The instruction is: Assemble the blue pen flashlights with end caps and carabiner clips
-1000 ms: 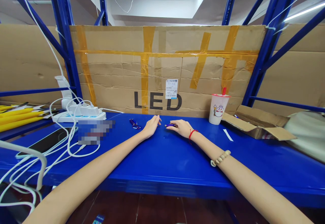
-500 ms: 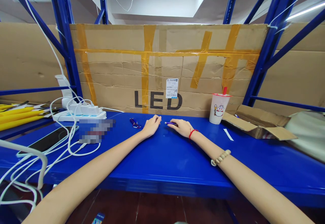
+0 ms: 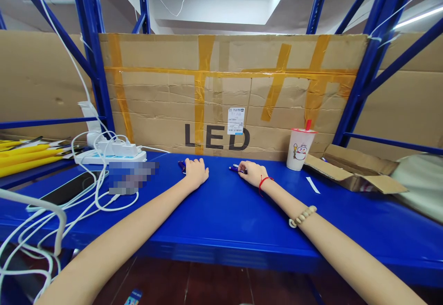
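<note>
My left hand (image 3: 196, 173) rests on the blue shelf top (image 3: 214, 217), its fingers curled down and mostly hidden behind the knuckles. Just left of its fingertips lie small shiny dark-purple pieces (image 3: 182, 166), partly covered by the hand. What those fingers hold, if anything, is hidden. My right hand (image 3: 254, 174) is closed at the fingertips around a purple pen (image 3: 234, 168) with a silvery tip pointing left. Part of the pen is behind the fingers. A red cord and a beaded bracelet are on the right wrist and forearm.
At left, a white power strip (image 3: 114, 153), tangled white cables (image 3: 100, 194) and a dark-screened phone (image 3: 71, 188). On the right, a paper cup (image 3: 298, 150) with red straw, a paper strip (image 3: 313, 185) and an open cardboard box (image 3: 349, 176). Taped cardboard (image 3: 155, 102) stands behind.
My left hand has moved left, onto the small purple pieces. My right hand has curled its fingers more around the pen, and more purple shows at its fingertips.
</note>
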Tool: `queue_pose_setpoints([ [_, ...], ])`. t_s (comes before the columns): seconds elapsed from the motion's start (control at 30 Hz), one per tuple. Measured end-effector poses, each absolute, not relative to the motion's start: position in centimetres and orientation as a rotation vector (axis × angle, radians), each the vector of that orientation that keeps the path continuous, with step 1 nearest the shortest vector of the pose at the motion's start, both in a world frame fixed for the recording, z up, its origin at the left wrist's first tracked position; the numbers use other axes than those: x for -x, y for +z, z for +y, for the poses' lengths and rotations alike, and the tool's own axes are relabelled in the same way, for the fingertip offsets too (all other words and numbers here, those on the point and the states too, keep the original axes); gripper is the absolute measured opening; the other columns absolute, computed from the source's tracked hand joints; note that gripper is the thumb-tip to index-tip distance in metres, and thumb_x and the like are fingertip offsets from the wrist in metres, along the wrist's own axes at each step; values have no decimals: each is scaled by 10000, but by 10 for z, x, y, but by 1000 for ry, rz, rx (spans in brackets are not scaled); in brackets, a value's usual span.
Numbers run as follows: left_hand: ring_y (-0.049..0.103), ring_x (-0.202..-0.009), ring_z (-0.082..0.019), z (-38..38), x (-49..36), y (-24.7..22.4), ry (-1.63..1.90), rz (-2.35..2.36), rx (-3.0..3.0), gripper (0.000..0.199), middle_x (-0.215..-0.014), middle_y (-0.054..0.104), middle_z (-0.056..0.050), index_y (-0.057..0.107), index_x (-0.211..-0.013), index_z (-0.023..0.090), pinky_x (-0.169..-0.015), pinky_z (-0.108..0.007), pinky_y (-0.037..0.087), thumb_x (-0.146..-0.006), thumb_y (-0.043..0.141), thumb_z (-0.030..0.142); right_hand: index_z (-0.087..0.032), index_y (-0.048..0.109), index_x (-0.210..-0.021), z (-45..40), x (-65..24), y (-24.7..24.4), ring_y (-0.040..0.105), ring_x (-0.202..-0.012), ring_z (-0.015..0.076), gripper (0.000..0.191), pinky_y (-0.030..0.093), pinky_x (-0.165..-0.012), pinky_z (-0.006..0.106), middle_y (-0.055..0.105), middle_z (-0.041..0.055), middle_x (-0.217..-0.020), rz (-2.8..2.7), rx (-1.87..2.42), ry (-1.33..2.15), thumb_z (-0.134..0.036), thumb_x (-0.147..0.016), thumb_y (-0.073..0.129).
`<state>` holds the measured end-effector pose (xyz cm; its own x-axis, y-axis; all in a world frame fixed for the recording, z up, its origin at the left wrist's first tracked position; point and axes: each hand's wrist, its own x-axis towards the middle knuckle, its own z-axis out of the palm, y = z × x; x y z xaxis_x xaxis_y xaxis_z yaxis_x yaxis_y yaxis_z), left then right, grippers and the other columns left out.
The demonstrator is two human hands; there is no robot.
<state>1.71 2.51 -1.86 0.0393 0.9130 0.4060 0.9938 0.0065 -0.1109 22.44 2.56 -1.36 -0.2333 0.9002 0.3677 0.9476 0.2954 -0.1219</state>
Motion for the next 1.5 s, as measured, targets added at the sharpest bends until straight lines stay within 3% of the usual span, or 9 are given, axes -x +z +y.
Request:
queue_pose_setpoints([
  [0.17,542,-867,-341,21,-21,-17,-424,-1955,1932,416,-1000,550,-227,484,-1050,64,-776,-454,299,-813,362,383,-233,587,-838,27,-227,-15,535,-829,142,138,290,-567,224,586,0,-897,-2194,1654,-203,-209,-733,501],
  [0.4,561,-821,-335,22,-20,-14,-454,-1868,2053,389,-876,590,-235,501,-1019,30,-808,-453,266,-818,360,331,-234,618,-850,27,-227,-14,527,-879,166,160,296,-559,233,565,28,-937,-2163,1667,-233,-209,-748,497],
  [0.67,557,-876,-313,22,-23,-16,-517,-1624,2248,363,-908,598,-204,487,-1051,50,-833,-427,291,-828,338,294,-228,609,-855,23,-224,-11,524,-875,153,163,319,-591,229,560,19,-928,-2133,1636,-186,-208,-745,490],
  [0.87,562,-779,-195,18,-32,-17,-849,-1399,2647,294,-795,608,-46,470,-1060,167,-769,-326,383,-788,362,198,-218,610,-836,25,-223,-13,529,-806,126,171,346,-624,223,571,6,-880,-2164,1537,-122,-178,-713,498],
  [1.07,552,-795,-141,13,-37,-20,-1015,-1192,2867,330,-980,582,-41,468,-1078,193,-775,-277,406,-764,375,156,-200,606,-853,28,-223,-16,512,-729,106,184,379,-664,219,579,8,-832,-2202,1394,-91,-158,-717,490],
  [1.3,438,-1046,-216,16,-31,-19,-803,-1306,2573,342,-1116,532,-89,458,-1121,159,-885,-381,327,-802,333,145,-192,572,-1023,23,-217,-16,507,-668,100,266,403,-643,232,589,25,-845,-2361,1186,68,-302,-822,437],
  [1.5,453,-1018,-231,21,-25,-22,-613,-1401,2594,321,-1068,568,-98,531,-1057,156,-868,-392,316,-807,329,151,-186,573,-1045,19,-215,-14,511,-710,107,272,408,-719,254,577,36,-858,-2438,1129,47,-288,-827,448],
])
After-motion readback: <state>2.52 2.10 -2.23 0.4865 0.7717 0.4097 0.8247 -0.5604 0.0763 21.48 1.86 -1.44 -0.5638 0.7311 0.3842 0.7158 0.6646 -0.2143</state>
